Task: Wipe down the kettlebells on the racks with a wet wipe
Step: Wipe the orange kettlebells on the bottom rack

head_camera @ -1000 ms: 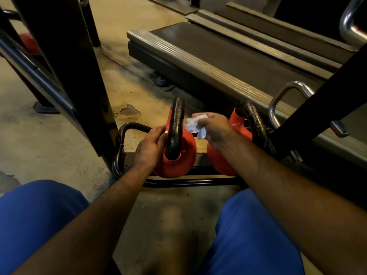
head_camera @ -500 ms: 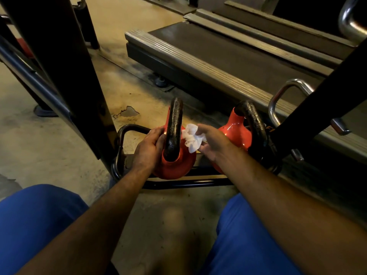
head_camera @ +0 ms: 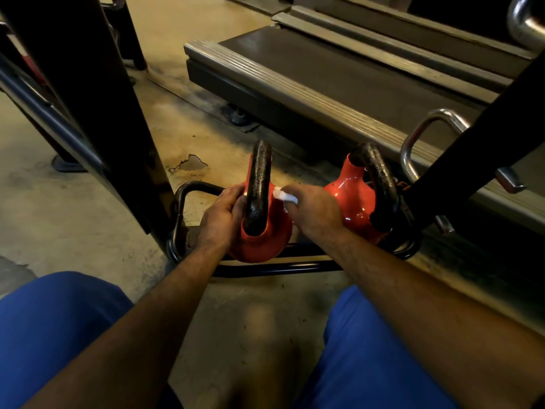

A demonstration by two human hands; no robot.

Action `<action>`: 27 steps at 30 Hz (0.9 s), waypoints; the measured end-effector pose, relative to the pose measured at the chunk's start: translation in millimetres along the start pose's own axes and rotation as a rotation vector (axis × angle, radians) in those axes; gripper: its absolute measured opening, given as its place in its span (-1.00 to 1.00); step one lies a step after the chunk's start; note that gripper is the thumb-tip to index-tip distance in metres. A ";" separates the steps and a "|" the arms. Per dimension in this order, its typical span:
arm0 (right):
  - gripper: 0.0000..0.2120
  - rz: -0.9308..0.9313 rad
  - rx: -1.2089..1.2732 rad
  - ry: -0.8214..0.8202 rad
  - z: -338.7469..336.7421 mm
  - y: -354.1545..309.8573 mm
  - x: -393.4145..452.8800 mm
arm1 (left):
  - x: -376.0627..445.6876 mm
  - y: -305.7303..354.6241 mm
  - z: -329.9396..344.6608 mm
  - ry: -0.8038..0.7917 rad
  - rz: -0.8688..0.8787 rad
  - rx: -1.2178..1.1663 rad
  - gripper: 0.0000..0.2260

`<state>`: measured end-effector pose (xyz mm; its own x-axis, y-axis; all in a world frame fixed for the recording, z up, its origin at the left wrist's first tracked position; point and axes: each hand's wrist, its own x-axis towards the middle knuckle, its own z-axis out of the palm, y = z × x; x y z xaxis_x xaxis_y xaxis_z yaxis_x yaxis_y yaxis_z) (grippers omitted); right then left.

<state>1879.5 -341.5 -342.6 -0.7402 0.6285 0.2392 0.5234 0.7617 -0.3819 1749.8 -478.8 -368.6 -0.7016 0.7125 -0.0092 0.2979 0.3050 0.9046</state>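
Kettlebell with a glossy orange-red cast body and a rough black loop handle (head_camera: 261,219) stands upright on the low black tubular steel rack (head_camera: 274,268) at floor level, between the person's 2 hands. Crumpled white wet wipe (head_camera: 281,195) is pinched in the curled fingers of the right hand (head_camera: 314,212) and pressed against the right side of the body, just below the handle. Left hand (head_camera: 222,212) grips the opposite side, fingers wrapped against the shoulder of the bell beside the handle, apparently steadying it.

Handling, as judged: the bell is heavy, rigid and unlikely to shift under wiping pressure; its enamelled body looks slick, especially once damp, whereas the pitted handle offers the secure hold for lifting or turning. The wipe is soft, light and easily bunched.

Second orange-red kettlebell with black handle (head_camera: 364,199) sits on the same rack to the right, near the first but apart from it. Black rack uprights (head_camera: 97,113) flank the scene; grey ribbed treadmill deck (head_camera: 339,84) lies beyond on the worn concrete floor (head_camera: 73,216). Blue trouser knees (head_camera: 50,335) frame the foreground.

Hidden: the bell's underside, its far face, most of the wipe inside the right hand, and the right fingertips. Whether the second bell has been wiped cannot be told.
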 end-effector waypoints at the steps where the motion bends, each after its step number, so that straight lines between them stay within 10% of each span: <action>1: -0.84 -0.012 -0.002 0.047 -0.2 2.1 2.4 | 0.0 -0.2 -0.3 -0.003 0.001 -0.002 -0.64; 12: -0.73 0.855 1.310 -0.202 -6.6 -26.6 19.8 | 5.6 -7.7 0.0 -0.010 -0.020 0.005 -0.64; 20: -0.78 0.823 1.581 -0.331 -12.9 -61.1 9.3 | 4.9 -6.3 1.0 0.012 -0.014 0.029 -0.64; 27: -0.32 0.707 1.255 -0.434 -28.5 -76.7 -3.9 | 1.5 -4.1 2.2 0.024 -0.010 -0.008 -0.64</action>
<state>1854.3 -397.9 -288.8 -0.6781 0.5333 -0.5057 0.2907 -0.4374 -0.8510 1748.9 -477.6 -373.2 -0.7201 0.6938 -0.0083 0.2857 0.3074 0.9077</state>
